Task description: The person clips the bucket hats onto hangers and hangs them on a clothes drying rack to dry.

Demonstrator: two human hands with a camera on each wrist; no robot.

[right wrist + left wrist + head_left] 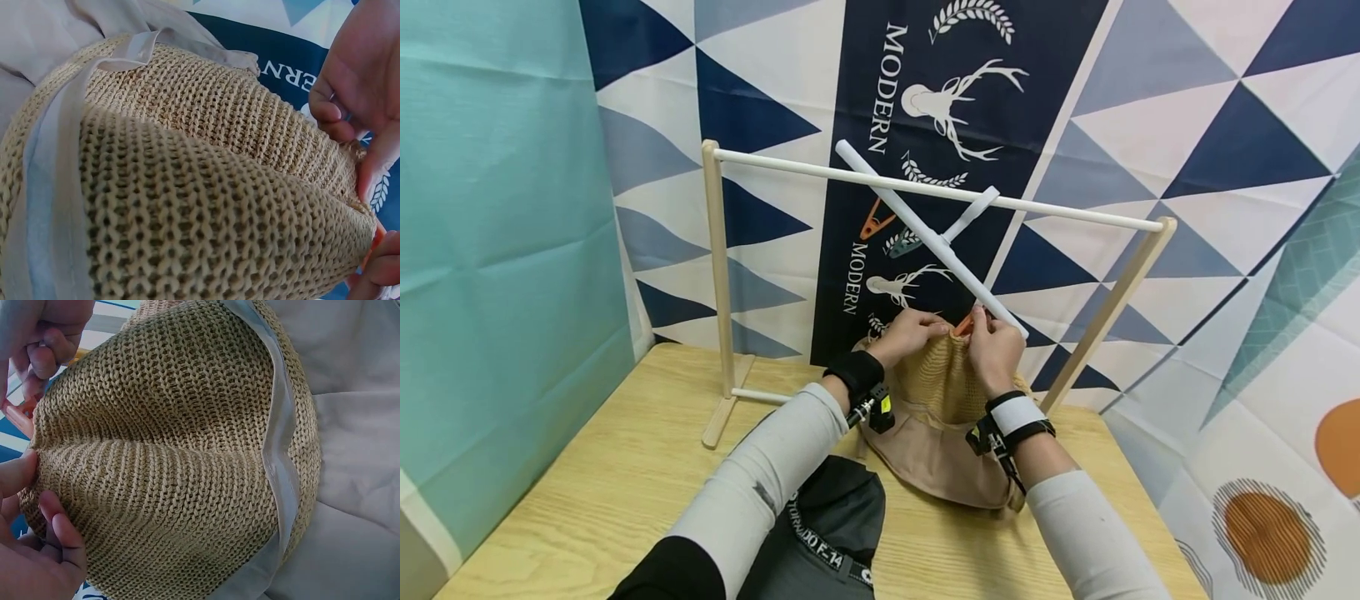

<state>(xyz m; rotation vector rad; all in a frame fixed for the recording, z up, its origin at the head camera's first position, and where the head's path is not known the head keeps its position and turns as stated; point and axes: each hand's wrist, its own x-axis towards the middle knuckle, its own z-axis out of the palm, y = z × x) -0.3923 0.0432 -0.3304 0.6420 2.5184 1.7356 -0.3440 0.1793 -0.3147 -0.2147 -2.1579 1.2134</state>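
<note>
Even, bright indoor light is falling from above; shadows are lying faint. Head view is bending at its edges. Wrist views are blurring near the fingers (56, 534).

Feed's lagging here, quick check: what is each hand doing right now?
Left hand: pinches the top of the knitted hat.
Right hand: at the hat's top, fingers closed on an orange clip.

The hat (181, 450) has a coarse, matt tan knit crown and a smooth beige cloth brim. The clip (964, 324) looks like glossy orange plastic. The rack (721, 275) is pale bare wood; the table (610, 467) shows light wood grain, matt.
</note>
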